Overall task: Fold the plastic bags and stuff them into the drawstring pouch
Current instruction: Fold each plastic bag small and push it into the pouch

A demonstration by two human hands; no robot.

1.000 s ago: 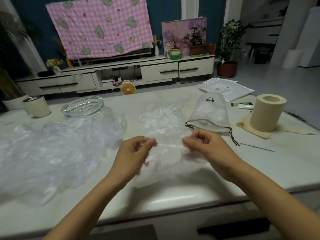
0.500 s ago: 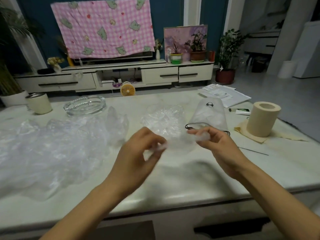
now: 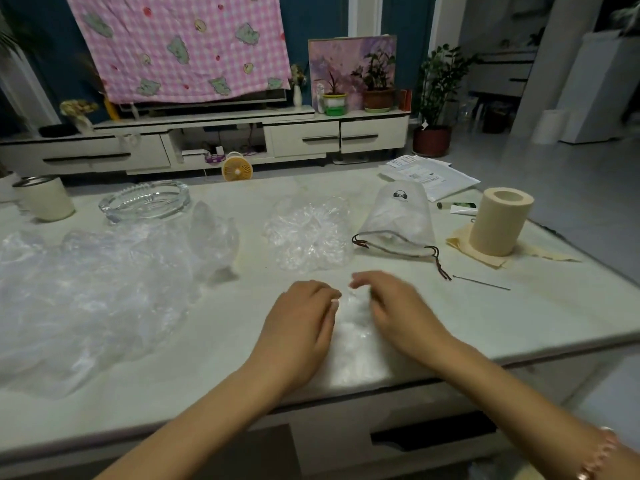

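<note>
Lowered from mid-air, my left hand (image 3: 298,327) and right hand (image 3: 393,311) press a plastic bag (image 3: 353,344) flat, fingers (image 3: 320,294) outstretched; drawstring pouch (image 3: 398,220) beyond, heap of bags (image 3: 86,292) leftward, unfolded.

Bare forearms on both sides, and on the right wrist a slim pink beaded bracelet (image 3: 601,452); the left hand (image 3: 298,327) shows short, pale-tipped nails.
</note>
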